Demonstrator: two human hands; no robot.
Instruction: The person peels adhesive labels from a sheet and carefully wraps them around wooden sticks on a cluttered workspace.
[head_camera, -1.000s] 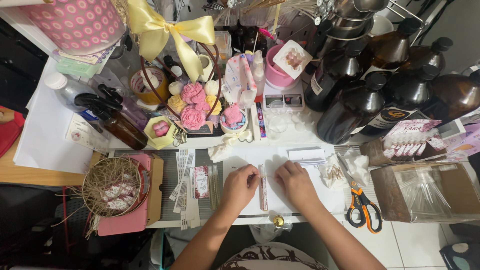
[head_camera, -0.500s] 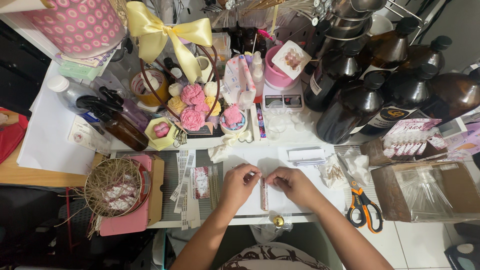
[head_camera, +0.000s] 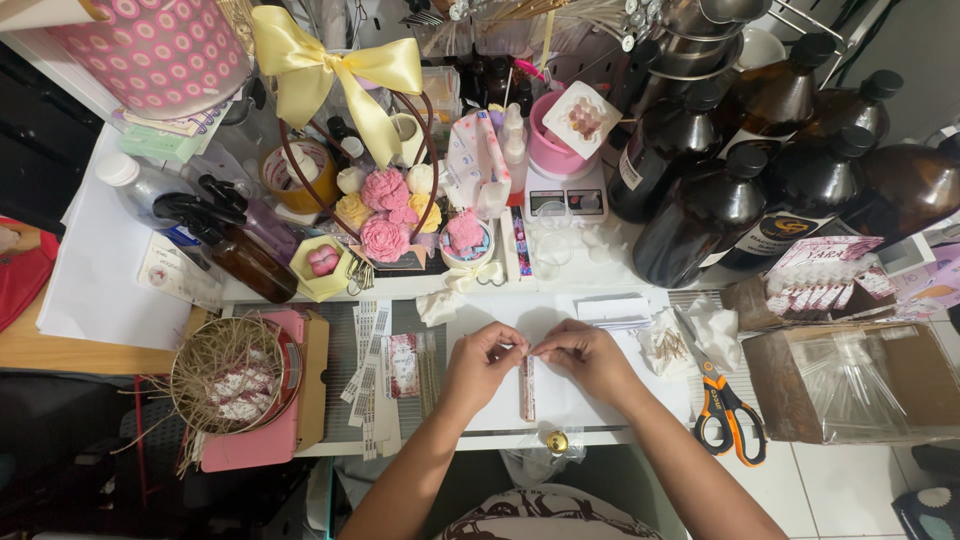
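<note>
Crowded from edge to edge, your white worktable (head_camera: 120, 290) sat over a pale tiled floor (head_camera: 850, 490) in the head view. Your left hand (head_camera: 482, 362) and right hand (head_camera: 588, 358) were drawn together at the table's front middle, fingertips nearly meeting and pinched on the top end of a narrow sachet strip (head_camera: 527, 388), which lay flat on a white sheet (head_camera: 560, 400) and ran from your fingers toward six o'clock.

From the strip, at three o'clock lay orange-handled scissors (head_camera: 722, 408), blades pointing up and left, near your right forearm. Farther toward three o'clock sat a cardboard box of clear plastic sleeves (head_camera: 850, 380). At one o'clock stood a cluster of dark amber bottles (head_camera: 720, 210) with black caps, well apart from your hands. At twelve o'clock sat a small digital scale (head_camera: 566, 198) bearing a pink cup (head_camera: 556, 150). At eleven o'clock a basket of pink and cream flower shapes (head_camera: 385, 215) carried a yellow ribbon bow (head_camera: 340, 70). At nine o'clock lay paper label strips (head_camera: 372, 370), and beyond them a round wire tray of straw (head_camera: 225, 375) resting on a pink board (head_camera: 260, 445). At six o'clock a small gold knob (head_camera: 556, 441) sat at the table's edge.

Nothing lay between your two hands and the strip.
</note>
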